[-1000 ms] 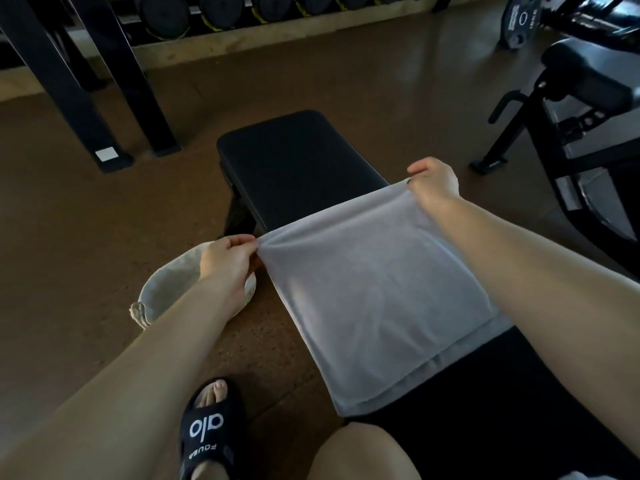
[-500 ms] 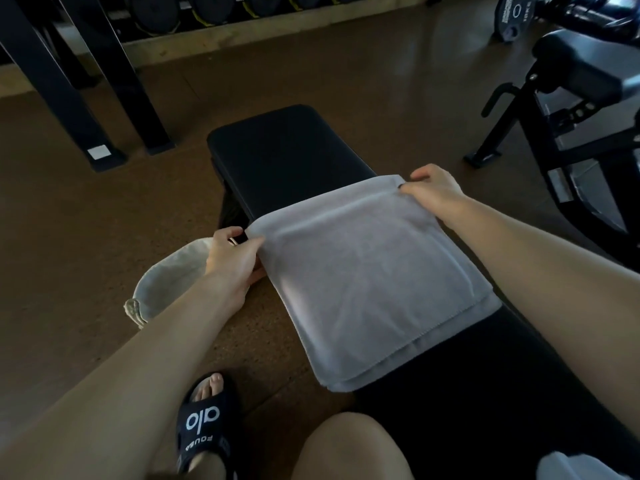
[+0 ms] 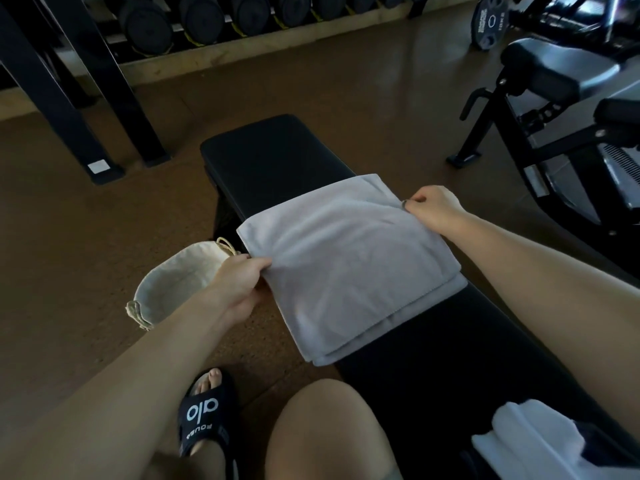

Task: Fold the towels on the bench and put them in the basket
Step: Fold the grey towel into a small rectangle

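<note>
A grey towel (image 3: 346,265) lies folded in layers across the black bench (image 3: 273,157), its lower layers sticking out at the near edge. My left hand (image 3: 239,282) pinches the towel's left edge where it overhangs the bench. My right hand (image 3: 433,206) grips its right edge with curled fingers. A cream fabric basket (image 3: 173,282) sits on the floor left of the bench, just beside my left hand. White cloth (image 3: 530,441) lies on the bench at the bottom right, partly cut off.
A black rack's legs (image 3: 104,133) stand on the floor at the left. A gym machine with a padded seat (image 3: 540,74) stands at the right. Dumbbells (image 3: 207,15) line the far wall. My sandalled foot (image 3: 204,410) and knee (image 3: 329,431) are near the bench.
The towel's far edge was laid down flat on the bench. Both hands then slid back along its side edges toward me and now hold the sides.
</note>
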A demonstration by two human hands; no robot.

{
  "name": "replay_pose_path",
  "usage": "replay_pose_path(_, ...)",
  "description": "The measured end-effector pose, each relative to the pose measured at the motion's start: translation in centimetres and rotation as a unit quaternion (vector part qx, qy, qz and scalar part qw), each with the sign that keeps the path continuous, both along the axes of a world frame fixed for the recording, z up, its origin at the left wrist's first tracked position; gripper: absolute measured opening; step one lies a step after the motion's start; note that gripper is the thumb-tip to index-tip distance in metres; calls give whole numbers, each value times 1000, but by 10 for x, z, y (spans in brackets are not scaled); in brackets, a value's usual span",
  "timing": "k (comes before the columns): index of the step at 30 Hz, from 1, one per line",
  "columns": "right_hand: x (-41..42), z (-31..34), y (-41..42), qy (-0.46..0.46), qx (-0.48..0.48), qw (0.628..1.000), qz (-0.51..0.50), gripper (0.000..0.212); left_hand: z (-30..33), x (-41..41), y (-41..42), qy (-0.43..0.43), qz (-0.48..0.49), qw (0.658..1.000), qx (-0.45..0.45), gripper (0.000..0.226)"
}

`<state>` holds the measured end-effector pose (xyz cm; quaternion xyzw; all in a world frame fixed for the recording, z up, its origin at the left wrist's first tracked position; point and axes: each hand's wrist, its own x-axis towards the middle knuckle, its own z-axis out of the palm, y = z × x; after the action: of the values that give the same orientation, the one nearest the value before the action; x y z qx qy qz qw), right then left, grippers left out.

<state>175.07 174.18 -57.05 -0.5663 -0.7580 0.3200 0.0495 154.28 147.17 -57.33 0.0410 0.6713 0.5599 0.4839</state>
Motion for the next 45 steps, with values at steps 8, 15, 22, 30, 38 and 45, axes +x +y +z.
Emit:
replay_pose_path(8, 22, 7, -11, -58, -70, 996, -6, 58, -4, 7, -14, 8, -55, 998, -33, 20)
replay_pose_path(15, 51, 16, -23, -33, -92, 994, 46, 20, -14, 22, -25, 16, -139, 987, -74, 26)
replay_pose_path(22, 69, 17, -37, -37, -77, 994, 69, 19, -10, 34, -33, 25, -167, 983, -70, 19)
replay_pose_path(30, 94, 20, -50, 8, -155, 988, 14, 18, -15, 51, -50, 22, -174, 980, -92, 18)
replay_pose_path(38, 106, 17, -64, 14, -75, 997, -10, 4, -23, 47, -56, 32, -134, 984, -115, 12)
replay_pose_path(45, 113, 7, -71, -1, -52, 998, -33, 6, -18, 53, -66, 18, -181, 975, -129, 18)
